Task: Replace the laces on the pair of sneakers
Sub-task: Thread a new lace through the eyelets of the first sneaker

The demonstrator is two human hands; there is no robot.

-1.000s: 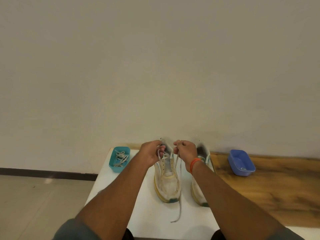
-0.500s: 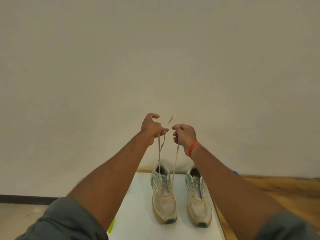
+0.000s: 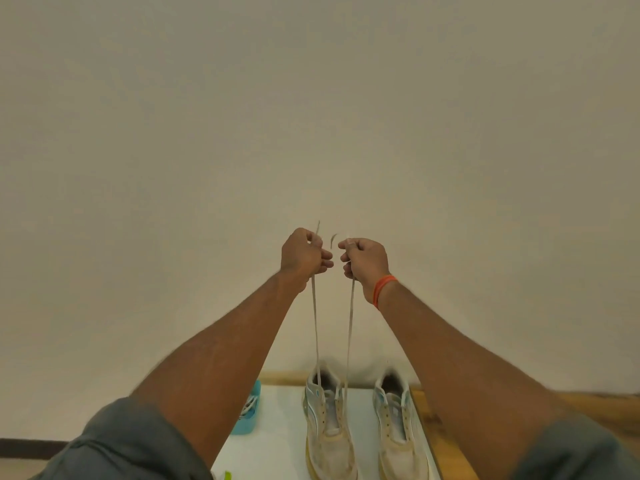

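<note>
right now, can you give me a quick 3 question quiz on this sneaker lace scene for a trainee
1. True or false: the left hand and right hand each grip one end of the lace.
2. Which sneaker does the lace run down to? A: left sneaker. B: right sneaker.
3. Fill in: the teal tray sits to the ___ of both sneakers.

Key: 1 true; 2 A; 3 left.
</note>
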